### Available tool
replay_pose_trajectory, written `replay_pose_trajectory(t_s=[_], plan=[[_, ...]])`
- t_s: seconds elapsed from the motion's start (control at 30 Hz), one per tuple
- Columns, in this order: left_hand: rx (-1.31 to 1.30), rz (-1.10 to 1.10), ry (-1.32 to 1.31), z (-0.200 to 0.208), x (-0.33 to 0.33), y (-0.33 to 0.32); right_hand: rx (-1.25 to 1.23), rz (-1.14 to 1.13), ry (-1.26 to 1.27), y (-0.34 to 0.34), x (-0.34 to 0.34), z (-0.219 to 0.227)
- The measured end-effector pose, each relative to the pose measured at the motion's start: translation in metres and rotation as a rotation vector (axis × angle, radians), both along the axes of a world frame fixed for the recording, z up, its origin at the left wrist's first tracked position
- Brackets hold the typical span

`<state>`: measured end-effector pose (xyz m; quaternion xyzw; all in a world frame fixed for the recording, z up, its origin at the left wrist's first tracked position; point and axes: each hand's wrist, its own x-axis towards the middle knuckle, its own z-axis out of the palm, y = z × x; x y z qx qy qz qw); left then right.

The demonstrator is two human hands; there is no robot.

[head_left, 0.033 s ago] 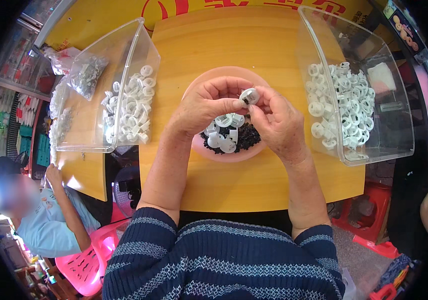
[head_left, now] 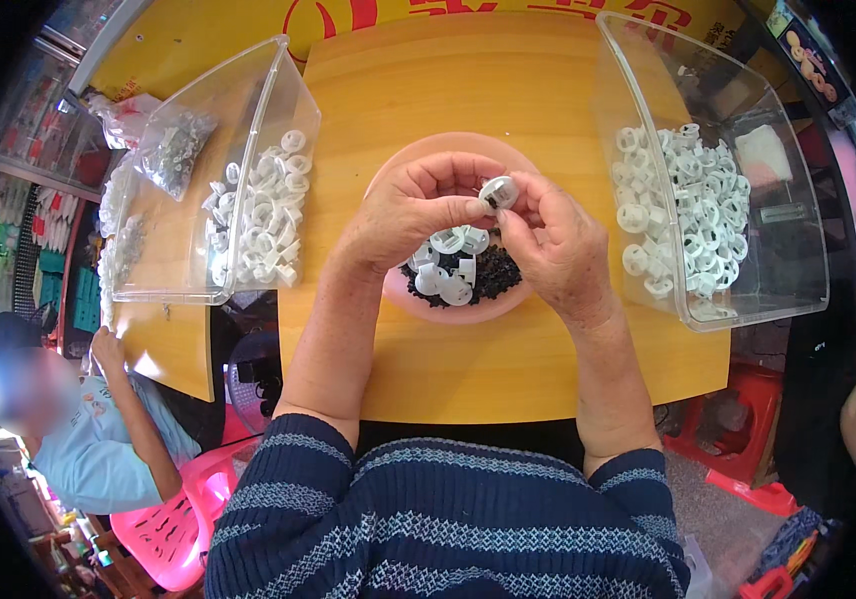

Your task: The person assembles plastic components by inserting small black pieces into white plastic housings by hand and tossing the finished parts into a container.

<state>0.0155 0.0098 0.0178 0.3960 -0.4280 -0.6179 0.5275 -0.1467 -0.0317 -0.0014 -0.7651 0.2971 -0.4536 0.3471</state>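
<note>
- Worktop (head_left: 428,369): carries the left bin (head_left: 173,297) and right bin (head_left: 763,318)
- Bowl (head_left: 468,144): holds white pieces (head_left: 456,290) and black bits (head_left: 501,278); working above it should catch drops
- Left hand (head_left: 400,212): fingers pinch the white part (head_left: 501,187), best kept steady
- Right hand (head_left: 566,240): fingers grasp its opposite side; light, even thumb pressure seems advisable
- White part: between both hands, above the bowl

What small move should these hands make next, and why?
Probably a gentle press by the right hand at the dark spot on the white part, steadied by the left hand: both hands pinch the part, and the spot may be one of the small black pieces that lie in the pink bowl below.
</note>
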Motion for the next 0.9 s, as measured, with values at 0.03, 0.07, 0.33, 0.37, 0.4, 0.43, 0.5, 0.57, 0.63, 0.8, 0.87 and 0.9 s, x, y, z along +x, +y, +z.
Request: replay_pose_trajectory(t_s=[0.03,0.07,0.33,0.37,0.4,0.43,0.5,0.57,0.63,0.8,0.87,0.9], plan=[[0.004,0.007,-0.021,0.001,0.0,0.0,-0.001,0.0,0.004,0.0,0.0,0.0],[0.003,0.008,-0.022,0.002,0.0,0.001,-0.002,0.001,0.008,0.0,0.0,-0.001],[-0.025,0.0,-0.063,0.002,-0.001,0.0,0.032,0.029,0.016,-0.003,-0.001,-0.003],[-0.025,0.0,-0.063,0.002,-0.001,0.0,0.057,0.046,0.021,-0.004,-0.001,-0.003],[-0.018,-0.01,-0.016,0.003,-0.001,0.0,0.056,0.047,0.021,-0.004,-0.001,-0.004],[-0.012,-0.021,0.031,0.005,-0.001,0.001,0.197,0.102,-0.072,-0.004,-0.001,-0.005],[-0.016,-0.013,0.025,0.007,-0.002,0.002,0.336,0.157,-0.162,-0.004,-0.002,-0.003],[-0.021,-0.004,0.017,0.009,-0.002,0.003,0.707,0.279,-0.321,-0.003,-0.003,0.004],[-0.016,0.025,-0.023,0.011,-0.004,0.003,0.76,0.317,-0.356,-0.004,-0.003,0.007],[-0.027,0.063,-0.026,0.006,-0.012,0.0,0.827,0.326,-0.421,-0.005,-0.001,0.001],[-0.009,0.082,0.008,0.001,-0.012,-0.001,0.552,0.181,-0.311,-0.001,0.003,-0.002],[0.036,0.074,0.056,-0.001,-0.01,-0.002,0.553,0.182,-0.311,-0.002,0.003,-0.003]])
